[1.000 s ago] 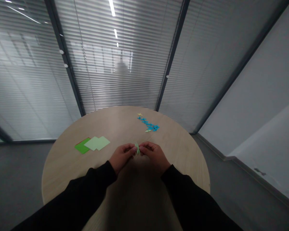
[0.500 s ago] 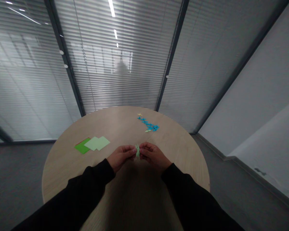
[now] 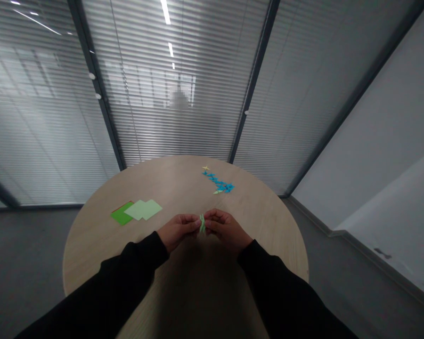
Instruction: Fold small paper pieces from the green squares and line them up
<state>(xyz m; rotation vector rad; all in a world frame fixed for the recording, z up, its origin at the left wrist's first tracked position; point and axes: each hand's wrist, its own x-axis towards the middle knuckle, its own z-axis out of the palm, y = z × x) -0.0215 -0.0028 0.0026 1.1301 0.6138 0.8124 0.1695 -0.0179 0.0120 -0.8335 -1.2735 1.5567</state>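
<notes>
Pinching a small folded piece of pale green paper from both sides, your left hand and right hand meet in front of you, over the middle of a round, pale wood-topped table. The fingers of each hand are closed on it, thumbs toward you, so the piece stands narrow and roughly upright between them. Whether your fingertips also touch the wood I cannot tell, and the finer creases are too small to read.

To work it well, I'd let one hand simply hold while the other shapes, since two hands pressing at once could skew the layers. Grip close to the crease, line up the edges before you press, and run a thumb along each fold lightly first, then firmly. Paper this small probably tears at the points if pulled, so ease the layers rather than tugging. Your hands cast a shadow beneath; tilting the piece toward the light may show its edges better.

Well off to your left lie two overlapping pale green square sheets beside a bright green sheet. Beyond your right hand sits a row of small blue pointed pieces, away from your sleeves.
</notes>
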